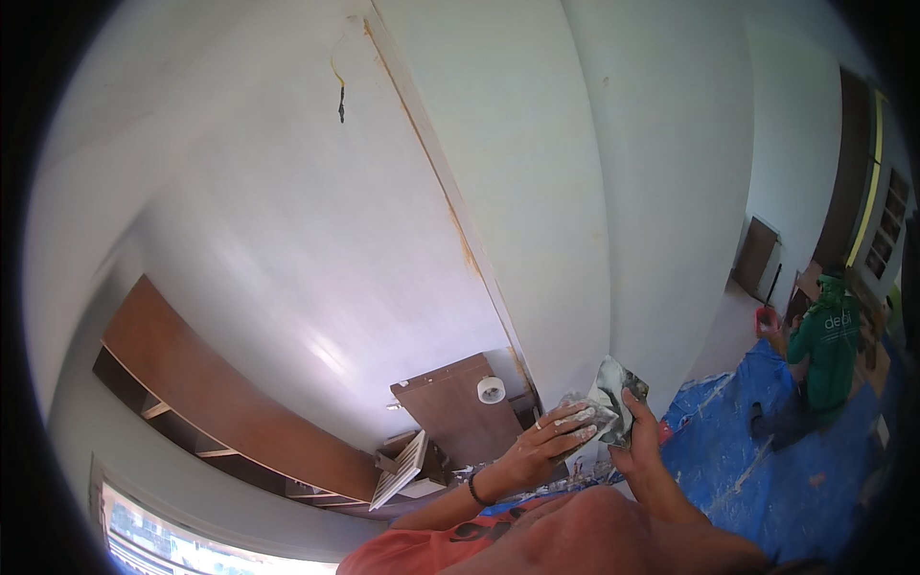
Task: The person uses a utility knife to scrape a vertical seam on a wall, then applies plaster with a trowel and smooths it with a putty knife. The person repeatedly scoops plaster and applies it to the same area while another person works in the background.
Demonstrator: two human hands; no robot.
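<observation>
White smears streak the person's left grip. The flat, angular piece looks mottled grey, white and black, though blurred. The thin round bracelet is black, the cloth shirt coral red with dark print. White flecks dot the blue plastic floor sheet. The long wooden panel is reddish brown, the co-worker's long-sleeved top green with white lettering.

I can't make out the full shape of the flat smeared piece, partly covered by the right hand; the left hand hides what lies under it; the green-clad worker's task is too small to tell; the lower rim crops the window
</observation>
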